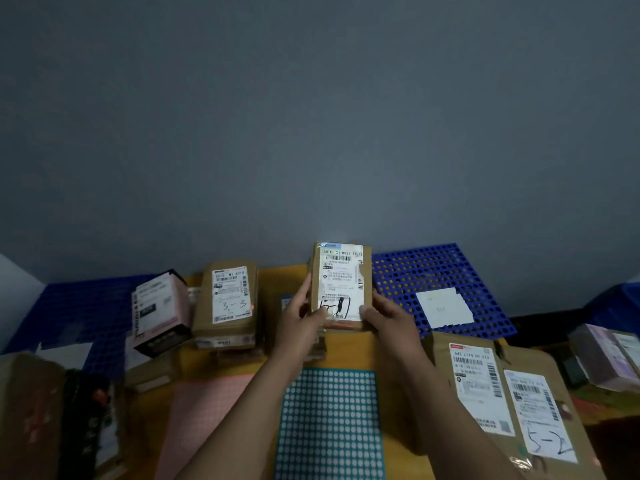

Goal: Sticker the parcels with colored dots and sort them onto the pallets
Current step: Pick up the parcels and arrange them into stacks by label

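Both hands hold a brown cardboard parcel (341, 271) with a white shipping label, lifted over the middle of the yellow table (349, 351). My left hand (303, 318) grips its lower left edge, thumb on the label. My right hand (388, 318) grips its lower right corner. Below them lies a teal sticker sheet (329, 424) of white-looking dots, and a pink sticker sheet (204, 414) lies to its left. A blue perforated pallet (433, 268) stands at the back right with a white paper (445, 308) on it. Another blue pallet (86, 306) is at the left.
A stack of brown parcels (228, 303) marked "3-3" and a pink box (159, 310) stand left of centre. Two flat parcels (512, 400), one marked "5-2", lie at the right. More parcels sit at the far left (31, 417) and far right (609, 358).
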